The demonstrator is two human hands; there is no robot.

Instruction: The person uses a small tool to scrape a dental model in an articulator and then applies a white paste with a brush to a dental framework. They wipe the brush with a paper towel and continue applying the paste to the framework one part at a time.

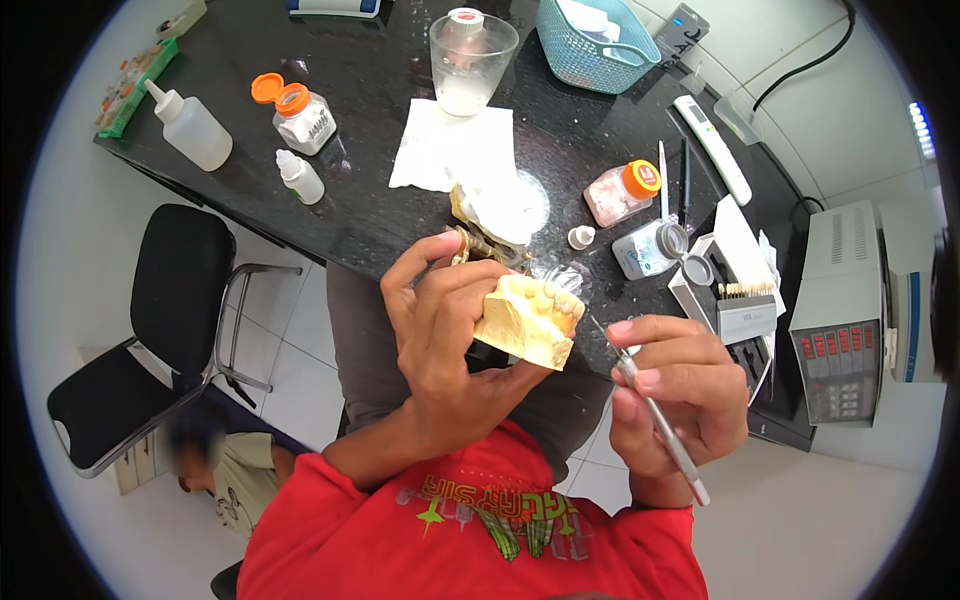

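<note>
My left hand (435,330) is closed around a yellow plaster dental model (520,325) with a row of teeth along its far right edge. Joined to it is a brass-coloured articulator (487,247), whose other half carries white plaster (500,208). Pinched in my right hand (695,385) is a slim silver hand instrument, like a carver or knife (668,435). Its thin tip points up and left, close to the teeth of the model; whether it touches them I cannot tell.
On the black counter (370,215) stand a glass cup (470,85), white tissue (440,150), orange-lidded jars (305,125), a squeeze bottle (197,135) and a blue basket (590,60). A tooth shade guide (747,310) and a machine (838,310) are at right. Behind left are a black chair (180,285) and another person (245,475).
</note>
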